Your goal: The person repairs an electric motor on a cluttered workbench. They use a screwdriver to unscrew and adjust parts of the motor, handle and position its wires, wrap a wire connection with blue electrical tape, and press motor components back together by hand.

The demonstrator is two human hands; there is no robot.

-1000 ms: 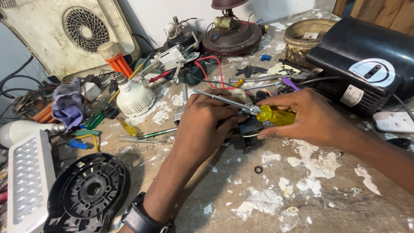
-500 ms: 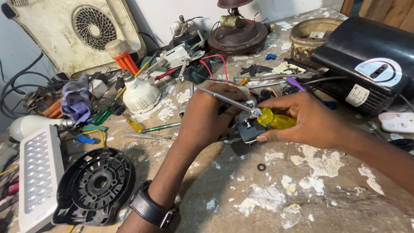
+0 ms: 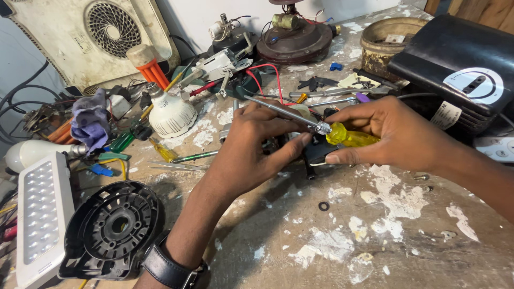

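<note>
Part (image 3: 316, 152) mostly hidden under hands (image 3: 257, 147)

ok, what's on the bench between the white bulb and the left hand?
Head view: between the white bulb and the left hand lie a small yellow-handled screwdriver, a thin green-handled tool, and patches of white paint on the workbench.

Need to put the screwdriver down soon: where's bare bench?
Bare bench lies near the front edge, right of the left forearm, below the right hand; only a small black washer there. Crowded: rear and left, around the bulb and black round housing.
</note>
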